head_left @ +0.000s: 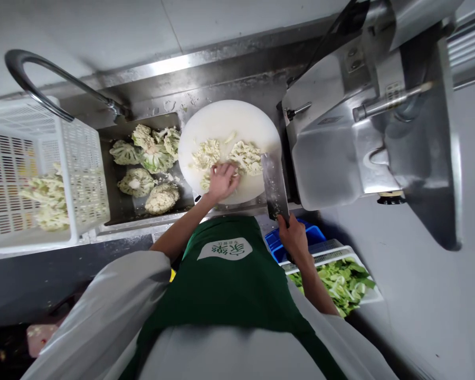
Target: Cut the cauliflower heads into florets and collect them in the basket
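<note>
White basket (pixel 87 186): stood leftmost, with cauliflower florets (pixel 49 199) piled inside.
Tap (pixel 85 86): arched out over the basket's right side.
Sink (pixel 114 209): held cauliflower heads (pixel 154 158).
Round board (pixel 229 116): sat on the steel worktop (pixel 164 95), carrying cut cauliflower (pixel 246 157) in loose heaps.
Left hand (pixel 222 182): lay over the nearer cut pieces, fingers slightly spread; I couldn't tell whether its grip had closed on any.
Cleaver (pixel 275 187): its blade stood at the board's right edge.
Right hand (pixel 293 237): grip clamped round the cleaver's handle.
Leafy greens (pixel 342 282): filled a white crate (pixel 374 294), below the worktop.

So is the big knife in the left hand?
No, the right hand grips the big knife by its handle.
</note>
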The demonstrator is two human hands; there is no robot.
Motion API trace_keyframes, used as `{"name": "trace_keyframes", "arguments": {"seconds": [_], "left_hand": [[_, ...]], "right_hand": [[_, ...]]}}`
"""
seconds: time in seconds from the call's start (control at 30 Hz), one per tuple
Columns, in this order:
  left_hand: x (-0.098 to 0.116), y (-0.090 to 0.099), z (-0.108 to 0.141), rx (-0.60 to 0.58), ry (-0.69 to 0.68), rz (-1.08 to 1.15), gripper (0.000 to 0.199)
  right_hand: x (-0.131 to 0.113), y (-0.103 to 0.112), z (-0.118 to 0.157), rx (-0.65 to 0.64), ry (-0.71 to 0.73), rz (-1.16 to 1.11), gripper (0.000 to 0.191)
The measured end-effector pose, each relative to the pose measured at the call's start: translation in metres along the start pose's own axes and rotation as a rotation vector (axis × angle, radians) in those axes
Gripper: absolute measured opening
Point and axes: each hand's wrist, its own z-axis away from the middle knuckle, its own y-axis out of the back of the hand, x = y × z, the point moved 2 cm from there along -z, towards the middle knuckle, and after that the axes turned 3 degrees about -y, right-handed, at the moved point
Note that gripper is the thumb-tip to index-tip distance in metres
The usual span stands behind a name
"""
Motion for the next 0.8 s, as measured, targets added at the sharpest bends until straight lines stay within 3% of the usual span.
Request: {"name": "trace_keyframes", "arguments": {"seconds": [0.1,0.23,0.37,0.47,0.53,0.67,0.8], "left_hand": [[0.010,-0.018,0.008,-0.077,-0.033,-0.054,0.045],[0.005,-0.029,0.004,-0.121,-0.034,0.005,0.031],[-0.005,-0.005,0.014,-0.041,-0.016,-0.023,0.032],[-0.009,0.012,0.036,0.006,0.096,-0.086,0.058],[-0.008,0.013,0.049,-0.017,0.157,-0.096,0.079],[0.006,-0.006,0.053,0.027,0.244,-0.104,0.098],[0.018,-0.024,0.031,0.136,0.253,-0.075,0.082]], "right_hand": [[0.002,-0.004,-0.003,0.047,-0.014,-0.081,0.041],[0.002,-0.009,-0.003,0.056,-0.004,-0.126,0.046],[0.000,-0.011,-0.002,0.040,0.003,-0.148,0.047],[-0.002,-0.013,-0.003,0.041,0.000,-0.151,0.047],[-0.003,-0.016,-0.004,0.041,-0.001,-0.150,0.047],[-0.005,-0.021,-0.006,0.031,0.017,-0.141,0.047],[-0.002,-0.022,-0.005,0.026,0.016,-0.120,0.049]]}}
